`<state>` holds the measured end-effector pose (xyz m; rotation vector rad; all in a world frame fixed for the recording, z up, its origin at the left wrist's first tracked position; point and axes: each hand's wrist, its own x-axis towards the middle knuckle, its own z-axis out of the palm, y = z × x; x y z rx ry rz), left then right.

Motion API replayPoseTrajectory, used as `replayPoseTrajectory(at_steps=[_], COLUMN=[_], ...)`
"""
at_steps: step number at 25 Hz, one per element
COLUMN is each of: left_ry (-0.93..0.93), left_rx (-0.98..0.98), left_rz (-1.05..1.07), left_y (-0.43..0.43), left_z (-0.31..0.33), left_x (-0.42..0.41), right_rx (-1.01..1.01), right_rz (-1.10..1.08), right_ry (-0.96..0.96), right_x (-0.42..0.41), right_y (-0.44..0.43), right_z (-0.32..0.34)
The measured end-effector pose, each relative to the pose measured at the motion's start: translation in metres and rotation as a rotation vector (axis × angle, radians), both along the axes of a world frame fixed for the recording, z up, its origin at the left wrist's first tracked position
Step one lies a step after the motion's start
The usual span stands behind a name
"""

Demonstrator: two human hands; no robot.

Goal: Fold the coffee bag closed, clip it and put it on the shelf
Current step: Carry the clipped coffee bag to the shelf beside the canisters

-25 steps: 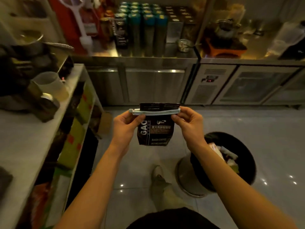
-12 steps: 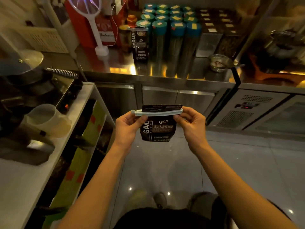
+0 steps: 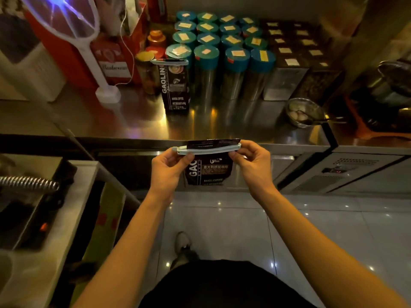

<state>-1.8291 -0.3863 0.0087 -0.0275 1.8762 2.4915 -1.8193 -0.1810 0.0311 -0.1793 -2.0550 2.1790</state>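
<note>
**A:** From the head camera, where is the coffee bag [image 3: 208, 172]?

**B:** In the air, in front of the steel counter [image 3: 133, 121], hanging over the tiled floor. Its top is folded over, and a pale clip [image 3: 205, 150] lies across the fold.

**A:** And the hands?

**B:** The left hand [image 3: 168, 168] pinches the clip's left end between thumb and fingers. The right hand [image 3: 252, 162] pinches the right end the same way, fingers curled behind the bag. Both are closed on the clip, and the bag hangs below it.

**A:** What stands on the counter?

**B:** A second coffee bag [image 3: 175, 85], upright and clipped at its top, well back from the counter's front edge. Right beside it, rows of teal-lidded canisters [image 3: 222, 41]. To the left, a white electric swatter [image 3: 66, 30] stands in its base. Toward the counter's right end sits a small metal bowl [image 3: 304, 112].
</note>
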Motion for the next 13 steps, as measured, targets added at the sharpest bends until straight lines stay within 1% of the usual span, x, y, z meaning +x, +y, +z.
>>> replayPoseTrajectory(at_steps=[2,5,7,9,11,13], left_ry=[0.017,-0.032,-0.078,-0.11,-0.094,-0.105], left_rx=[-0.003,-0.014,-0.041,-0.11,-0.162,-0.191], left_rz=[-0.01,-0.008,0.034,0.089,0.096,0.133], left_y=[-0.004,-0.003,-0.001,0.0,0.001,-0.002], left_z=[-0.002,-0.008,-0.02,-0.032,-0.037,-0.044], left_x=[-0.049,-0.112,-0.145,-0.179,-0.195,-0.208], right_rx=[0.017,0.023,0.029,0.062,0.121,0.119], right_rz=[-0.007,-0.033,-0.047,-0.032,-0.017,0.044], right_ry=[0.008,-0.059,-0.106,-0.149,-0.13,-0.126], right_x=[-0.046,-0.111,-0.148,-0.186,-0.202,-0.221], right_y=[-0.005,-0.009,-0.008,-0.004,-0.004,-0.011], right_z=[-0.003,-0.013,-0.026,-0.041,-0.052,-0.059])
